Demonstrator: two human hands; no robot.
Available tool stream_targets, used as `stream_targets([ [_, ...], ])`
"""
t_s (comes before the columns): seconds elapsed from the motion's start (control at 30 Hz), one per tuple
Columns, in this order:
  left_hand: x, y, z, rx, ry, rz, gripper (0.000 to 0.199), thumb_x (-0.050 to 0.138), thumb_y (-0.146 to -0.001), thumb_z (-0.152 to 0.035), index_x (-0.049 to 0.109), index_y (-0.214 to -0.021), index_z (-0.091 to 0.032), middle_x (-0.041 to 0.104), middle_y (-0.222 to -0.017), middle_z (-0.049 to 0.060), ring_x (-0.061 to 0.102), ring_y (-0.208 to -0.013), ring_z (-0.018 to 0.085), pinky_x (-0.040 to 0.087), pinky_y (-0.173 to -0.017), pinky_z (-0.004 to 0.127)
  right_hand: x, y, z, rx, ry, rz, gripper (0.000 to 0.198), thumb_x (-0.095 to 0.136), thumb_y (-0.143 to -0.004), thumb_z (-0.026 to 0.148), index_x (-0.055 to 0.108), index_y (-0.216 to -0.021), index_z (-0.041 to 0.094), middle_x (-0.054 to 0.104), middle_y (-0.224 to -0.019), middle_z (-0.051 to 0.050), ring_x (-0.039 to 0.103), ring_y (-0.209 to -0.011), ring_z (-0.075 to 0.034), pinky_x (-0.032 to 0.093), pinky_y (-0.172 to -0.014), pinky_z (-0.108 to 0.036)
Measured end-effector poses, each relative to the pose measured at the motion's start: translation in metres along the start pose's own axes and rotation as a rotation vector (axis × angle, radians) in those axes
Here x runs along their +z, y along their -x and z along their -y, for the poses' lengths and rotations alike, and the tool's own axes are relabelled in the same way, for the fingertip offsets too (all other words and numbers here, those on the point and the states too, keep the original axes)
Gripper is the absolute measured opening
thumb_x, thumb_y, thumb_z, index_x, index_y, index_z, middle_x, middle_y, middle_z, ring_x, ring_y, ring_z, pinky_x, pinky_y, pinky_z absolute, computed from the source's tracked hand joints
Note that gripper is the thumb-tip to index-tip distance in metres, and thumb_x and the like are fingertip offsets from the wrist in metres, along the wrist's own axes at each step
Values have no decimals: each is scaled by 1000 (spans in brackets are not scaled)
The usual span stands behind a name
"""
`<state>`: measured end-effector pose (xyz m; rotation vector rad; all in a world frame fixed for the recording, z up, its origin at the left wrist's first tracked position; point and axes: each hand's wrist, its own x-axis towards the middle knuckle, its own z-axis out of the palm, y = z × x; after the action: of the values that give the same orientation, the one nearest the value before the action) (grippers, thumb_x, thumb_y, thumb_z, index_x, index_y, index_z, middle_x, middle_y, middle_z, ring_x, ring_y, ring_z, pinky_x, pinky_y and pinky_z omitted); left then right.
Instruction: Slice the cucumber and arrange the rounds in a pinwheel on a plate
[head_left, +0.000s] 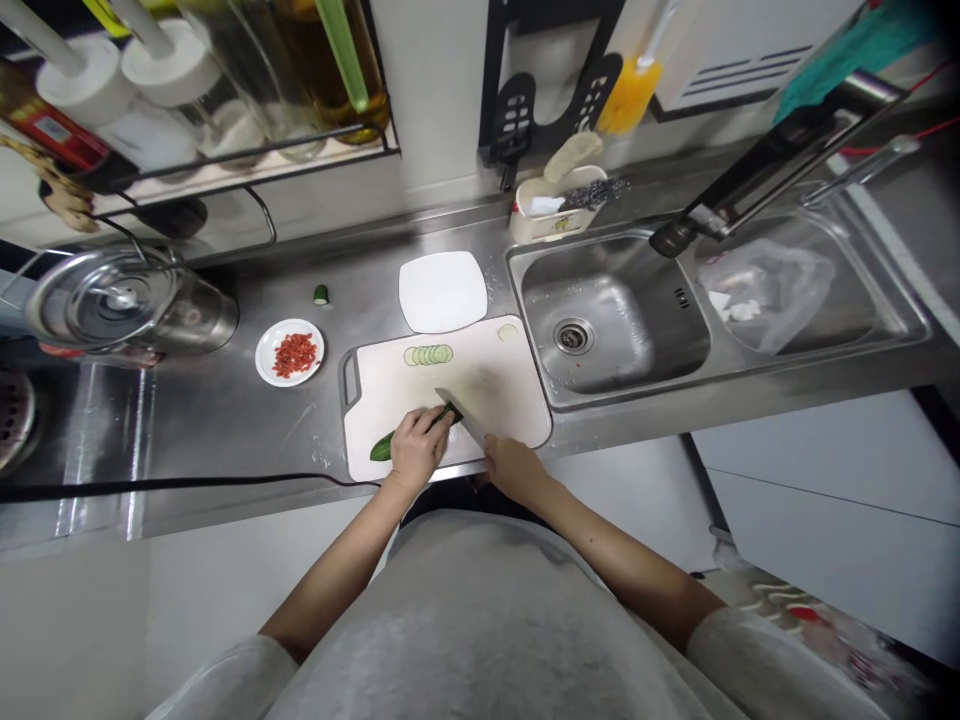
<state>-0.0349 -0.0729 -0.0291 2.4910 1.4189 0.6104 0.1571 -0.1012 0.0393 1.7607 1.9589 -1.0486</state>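
Observation:
On a white cutting board (pixel 375 385) lies a dark green cucumber (pixel 382 448), pinned down by my left hand (pixel 416 448), whose fingers are closed over it. My right hand (pixel 514 468) grips a kitchen knife (pixel 472 425) by its handle; the blade points up and left, at the cucumber's right end. A short row of overlapping cucumber slices (pixel 428 355) rests near the board's far edge. One more pale slice (pixel 508 332) is by the board's far right corner.
Behind the board sits a white square plate (pixel 442 290). To the left are a small plate (pixel 260 357) of chopped red pieces, a cucumber end (pixel 321 294) and a lidded steel pot (pixel 199 315). A double sink (pixel 637 385) with a black faucet (pixel 750 170) adjoins on the right.

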Motion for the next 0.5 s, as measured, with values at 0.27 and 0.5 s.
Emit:
stream_targets([
  [0.27,0,1,-1,-13,-8,-12,29,55,-89,-22,69,-113,-27,68,-117,3,56,-101,21,50,-88,35,4,-3,4,21,30,-12,27,35,-93,13,56,-110,11,69,-89,-16,66,-91,-25,45,-72,-29],
  [0.5,-2,2,-2,-52,3,41,30,51,-90,-24,69,-115,-27,67,-119,3,56,-102,21,50,-90,37,13,-1,4,15,25,-68,28,32,-95,13,55,-110,9,69,-91,-16,67,-91,-24,44,-72,-27],
])
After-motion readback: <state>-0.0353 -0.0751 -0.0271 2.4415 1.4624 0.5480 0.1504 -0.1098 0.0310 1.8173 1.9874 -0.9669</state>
